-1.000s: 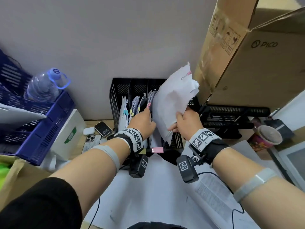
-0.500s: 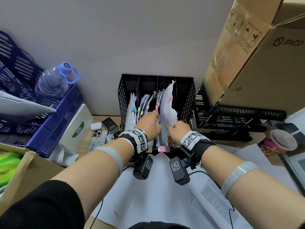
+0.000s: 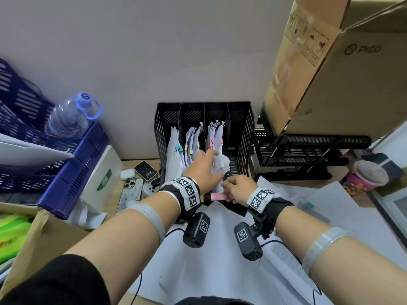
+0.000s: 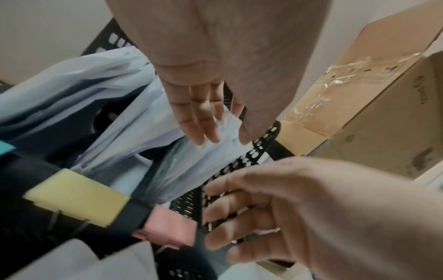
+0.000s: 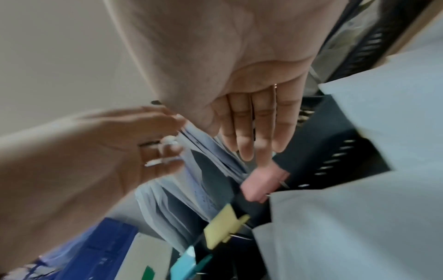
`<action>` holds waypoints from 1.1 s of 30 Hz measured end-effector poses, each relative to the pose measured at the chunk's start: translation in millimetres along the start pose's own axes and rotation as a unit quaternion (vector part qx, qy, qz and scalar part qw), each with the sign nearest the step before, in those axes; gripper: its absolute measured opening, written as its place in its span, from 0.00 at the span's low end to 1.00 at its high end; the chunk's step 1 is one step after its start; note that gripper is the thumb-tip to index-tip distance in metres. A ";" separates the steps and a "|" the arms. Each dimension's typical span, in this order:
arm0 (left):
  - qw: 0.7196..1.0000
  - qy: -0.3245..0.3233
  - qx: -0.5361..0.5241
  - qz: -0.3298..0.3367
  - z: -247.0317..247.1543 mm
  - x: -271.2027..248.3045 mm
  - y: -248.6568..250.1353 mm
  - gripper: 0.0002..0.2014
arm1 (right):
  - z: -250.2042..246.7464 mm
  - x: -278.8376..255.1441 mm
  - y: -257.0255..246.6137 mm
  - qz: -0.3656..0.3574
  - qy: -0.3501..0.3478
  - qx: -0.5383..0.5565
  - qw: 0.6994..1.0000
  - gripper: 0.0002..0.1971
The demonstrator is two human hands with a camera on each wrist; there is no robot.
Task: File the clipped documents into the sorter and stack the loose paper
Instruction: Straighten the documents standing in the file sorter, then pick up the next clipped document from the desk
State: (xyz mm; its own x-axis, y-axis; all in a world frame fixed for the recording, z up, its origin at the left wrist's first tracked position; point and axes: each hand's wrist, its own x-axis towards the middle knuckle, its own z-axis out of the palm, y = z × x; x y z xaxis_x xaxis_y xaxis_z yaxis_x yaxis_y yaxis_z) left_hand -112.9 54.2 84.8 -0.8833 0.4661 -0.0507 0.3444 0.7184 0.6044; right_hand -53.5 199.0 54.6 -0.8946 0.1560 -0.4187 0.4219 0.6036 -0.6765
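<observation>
1. The black mesh sorter [image 3: 247, 137] stands against the wall with four upright slots. The leftmost slot holds a bundle with a teal clip [image 3: 178, 147]; the second holds bundles with yellow clips [image 3: 191, 152]; the third holds clipped documents [image 3: 217, 137] with pink clips near their tops; the rightmost slot holds no paper that can be seen.
2. The left hand [image 3: 203, 170] reaches into the third slot, fingers straight, pressing against the crumpled lower part of those documents; it grasps nothing.
3. The right hand [image 3: 239, 188] hovers just in front of the sorter's base, fingers loosely extended and holding nothing, just beside a pink label tab [image 3: 218, 196] on the front edge. A yellow tab [image 4: 76, 200] sits next to the pink one.
4. Loose paper [image 3: 209, 260] lies spread on the desk in front of the sorter.
5. A blue crate [image 3: 72, 172] on the left holds a water bottle [image 3: 70, 116].
6. A cardboard box [image 3: 352, 84] rests on black trays [image 3: 308, 150] to the right.
</observation>
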 end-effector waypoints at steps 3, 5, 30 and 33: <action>0.997 -0.004 -0.068 0.029 9.0 -6.8 22.0 0.23 | 2.6 -18.7 31.7 0.050 0.018 0.085 0.995 0.10; 0.995 -0.035 -0.088 0.042 22.9 -10.8 33.5 0.16 | 2.8 -35.9 55.2 0.084 0.021 0.106 0.991 0.10; 0.946 -0.273 0.001 -0.172 262.8 -30.0 67.0 0.24 | -62.1 -135.7 320.3 0.324 0.087 0.187 0.923 0.23; 0.950 -0.281 -0.011 -0.135 259.9 -32.2 68.0 0.14 | -70.4 -129.9 317.2 0.275 0.063 0.149 0.948 0.13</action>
State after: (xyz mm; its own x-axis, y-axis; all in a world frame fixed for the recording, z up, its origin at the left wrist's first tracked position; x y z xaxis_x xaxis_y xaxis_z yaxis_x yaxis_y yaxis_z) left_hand 21.7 222.2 -79.2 -0.6269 0.4739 -0.6184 0.1174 0.8421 0.5263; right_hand 186.2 425.2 -63.0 -0.5297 0.4869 -0.6945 0.8355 0.1583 -0.5262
